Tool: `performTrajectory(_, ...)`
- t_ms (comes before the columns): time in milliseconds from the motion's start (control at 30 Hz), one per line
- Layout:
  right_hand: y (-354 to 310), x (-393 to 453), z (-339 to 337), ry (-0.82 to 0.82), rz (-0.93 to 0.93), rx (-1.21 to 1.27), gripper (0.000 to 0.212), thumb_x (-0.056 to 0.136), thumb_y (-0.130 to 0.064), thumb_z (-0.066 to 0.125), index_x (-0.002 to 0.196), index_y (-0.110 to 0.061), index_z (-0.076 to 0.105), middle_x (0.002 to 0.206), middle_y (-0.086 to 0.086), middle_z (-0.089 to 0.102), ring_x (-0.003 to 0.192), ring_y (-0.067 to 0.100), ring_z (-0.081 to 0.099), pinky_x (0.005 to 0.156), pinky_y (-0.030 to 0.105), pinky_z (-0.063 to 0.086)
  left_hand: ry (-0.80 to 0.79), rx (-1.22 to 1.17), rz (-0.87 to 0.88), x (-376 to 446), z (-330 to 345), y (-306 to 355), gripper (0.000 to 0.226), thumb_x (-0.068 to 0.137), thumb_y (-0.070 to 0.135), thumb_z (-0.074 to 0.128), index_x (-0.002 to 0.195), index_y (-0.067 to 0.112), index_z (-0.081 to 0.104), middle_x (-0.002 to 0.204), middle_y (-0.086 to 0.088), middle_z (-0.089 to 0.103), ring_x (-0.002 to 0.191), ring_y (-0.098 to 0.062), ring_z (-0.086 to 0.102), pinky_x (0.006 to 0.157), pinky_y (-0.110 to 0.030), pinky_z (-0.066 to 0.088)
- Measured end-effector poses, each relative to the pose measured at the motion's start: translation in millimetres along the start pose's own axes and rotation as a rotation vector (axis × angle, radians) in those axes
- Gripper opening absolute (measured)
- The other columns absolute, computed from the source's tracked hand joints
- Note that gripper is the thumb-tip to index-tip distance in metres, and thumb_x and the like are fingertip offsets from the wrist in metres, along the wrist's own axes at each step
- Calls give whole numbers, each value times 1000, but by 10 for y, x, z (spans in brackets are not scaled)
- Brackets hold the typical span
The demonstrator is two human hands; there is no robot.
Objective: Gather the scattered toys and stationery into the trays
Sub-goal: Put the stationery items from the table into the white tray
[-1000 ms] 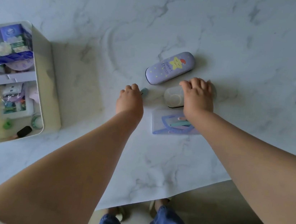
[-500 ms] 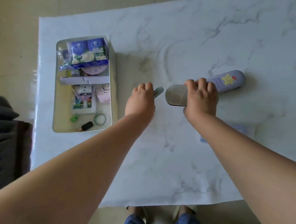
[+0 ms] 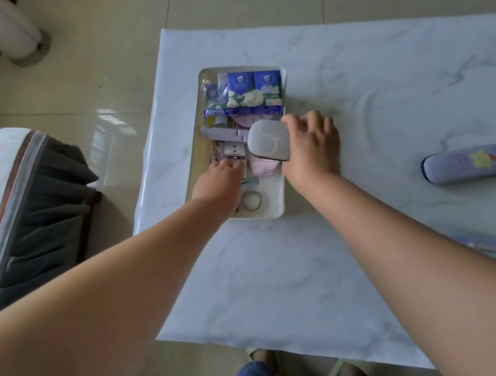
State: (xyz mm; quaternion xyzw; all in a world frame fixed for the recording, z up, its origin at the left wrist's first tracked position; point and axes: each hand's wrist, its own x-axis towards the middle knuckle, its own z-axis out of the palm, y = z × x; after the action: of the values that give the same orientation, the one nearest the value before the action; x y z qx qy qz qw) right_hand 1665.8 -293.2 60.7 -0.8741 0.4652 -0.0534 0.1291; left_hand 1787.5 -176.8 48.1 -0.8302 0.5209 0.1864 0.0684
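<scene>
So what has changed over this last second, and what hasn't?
The right hand has carried the grey case from the table's middle leftward, over the tray. The left hand took its small item there too and now reaches into the tray. The purple star case and flat packet stayed on the table.

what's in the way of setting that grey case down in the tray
The right hand holds the grey case over the tray. Directly beneath it the tray is already packed: a pink item, a lilac bar, the tissue packs. The left hand also reaches in. Bare floor shows only near the ring.
</scene>
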Motion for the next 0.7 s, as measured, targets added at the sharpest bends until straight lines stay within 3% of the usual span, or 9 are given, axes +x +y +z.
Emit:
performTrajectory(100,-256,86,104,-80,-73,-12,71,66,-26,80,128,-22,47,123,9,44,114,31,41,93,35,35,-21,-23,-21,-65,109,-153,46,82,-4,52,124,15,50,125,-8,50,115,-29,46,77,-33,41)
performTrajectory(333,-677,197,514,-241,-197,-90,70,71,-8,71,134,-21,43,129,8,40,120,30,36,98,37,36,30,-155,6,-143,251,-410,32,86,5,53,115,16,57,118,-4,53,109,-27,48,68,-31,36)
performTrajectory(500,-680,178,667,-362,-178,-37,72,79,-21,73,141,-22,38,137,7,38,127,29,32,103,38,35,30,-159,32,-121,278,-504,28,88,9,52,115,15,58,116,-6,56,109,-27,50,71,-31,39)
performTrajectory(700,-539,119,614,-305,-165,-41,66,81,-18,70,140,-21,40,134,6,42,125,29,35,104,35,35,11,-144,60,-86,273,-423,32,90,14,53,122,14,55,116,-8,56,110,-29,50,74,-34,42)
